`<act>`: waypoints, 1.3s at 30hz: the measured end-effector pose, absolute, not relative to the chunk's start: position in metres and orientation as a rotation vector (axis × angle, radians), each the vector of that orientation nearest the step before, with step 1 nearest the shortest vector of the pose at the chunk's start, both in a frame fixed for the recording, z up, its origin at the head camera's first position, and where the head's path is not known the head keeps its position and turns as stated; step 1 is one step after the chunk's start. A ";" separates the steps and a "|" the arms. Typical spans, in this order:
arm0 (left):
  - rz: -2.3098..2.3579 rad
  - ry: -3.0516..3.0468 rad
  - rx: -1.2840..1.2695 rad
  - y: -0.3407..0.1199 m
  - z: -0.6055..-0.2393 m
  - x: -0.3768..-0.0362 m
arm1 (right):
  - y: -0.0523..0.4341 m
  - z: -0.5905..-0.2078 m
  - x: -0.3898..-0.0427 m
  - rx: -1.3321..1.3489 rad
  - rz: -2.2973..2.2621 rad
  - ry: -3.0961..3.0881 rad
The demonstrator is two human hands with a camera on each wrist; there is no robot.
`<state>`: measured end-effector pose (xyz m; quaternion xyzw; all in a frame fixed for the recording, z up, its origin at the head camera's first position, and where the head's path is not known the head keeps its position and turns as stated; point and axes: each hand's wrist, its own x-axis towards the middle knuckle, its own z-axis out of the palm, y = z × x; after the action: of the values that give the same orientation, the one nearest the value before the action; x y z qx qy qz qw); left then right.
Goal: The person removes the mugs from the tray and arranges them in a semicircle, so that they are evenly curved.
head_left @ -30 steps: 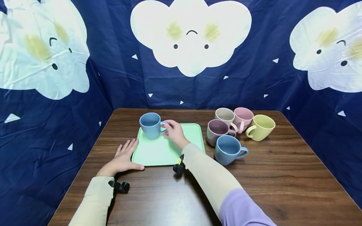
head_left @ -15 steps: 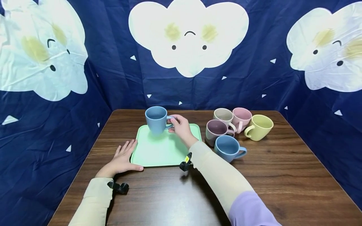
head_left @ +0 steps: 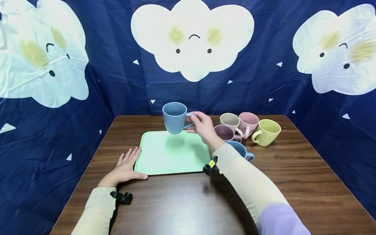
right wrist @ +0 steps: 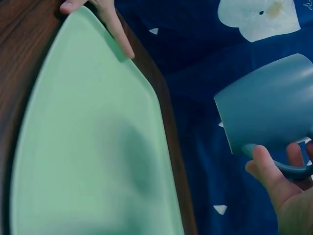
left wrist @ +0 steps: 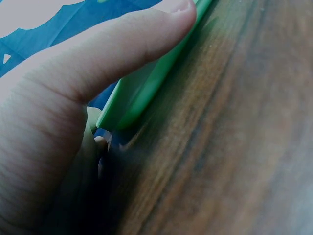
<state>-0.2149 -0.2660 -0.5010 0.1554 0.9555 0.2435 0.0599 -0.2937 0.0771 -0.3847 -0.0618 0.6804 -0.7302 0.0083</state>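
A blue mug [head_left: 174,119] hangs upright in the air above the far part of a light green tray [head_left: 173,160]. My right hand [head_left: 204,127] pinches its handle, and the right wrist view shows the fingers around the handle of the mug [right wrist: 269,105]. At the tray's near left corner rests my left hand [head_left: 124,168], its fingers spread along the left side and its thumb at the front edge. In the left wrist view the thumb [left wrist: 122,46] lies against the tray rim [left wrist: 151,85].
Right of the tray stand a purple mug [head_left: 224,132], a second blue mug [head_left: 239,148] partly hidden by my right arm, a grey-white mug [head_left: 230,120], a pink mug [head_left: 249,122] and a yellow mug [head_left: 268,133]. A blue cloth [head_left: 117,81] hangs behind the wooden table [head_left: 164,205].
The blue mug has risen off the tray and moved to the right with my right hand. My left hand keeps its place at the tray's corner.
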 end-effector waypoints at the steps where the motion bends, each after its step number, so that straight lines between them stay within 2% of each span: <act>1: 0.740 2.892 0.474 -0.266 -0.501 -0.215 | 0.082 -0.382 -0.292 -0.205 -2.272 2.139; 9: 0.715 2.908 0.478 -0.266 -0.503 -0.215 | 0.123 -0.356 -0.276 -0.328 -2.198 2.200; 14: 0.716 2.907 0.469 -0.267 -0.504 -0.215 | 0.145 -0.345 -0.265 -0.314 -2.173 2.207; 22: 0.740 2.912 0.471 -0.267 -0.502 -0.212 | 0.178 -0.343 -0.255 -0.270 -2.173 2.231; 39: 0.717 2.898 0.444 -0.267 -0.501 -0.214 | 0.266 -0.338 -0.234 -0.365 -2.398 2.149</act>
<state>-0.2138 -0.2665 -0.5009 0.1469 0.9583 0.2372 0.0616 -0.2338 0.2658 -0.3380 -0.1125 0.6622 -0.7392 -0.0496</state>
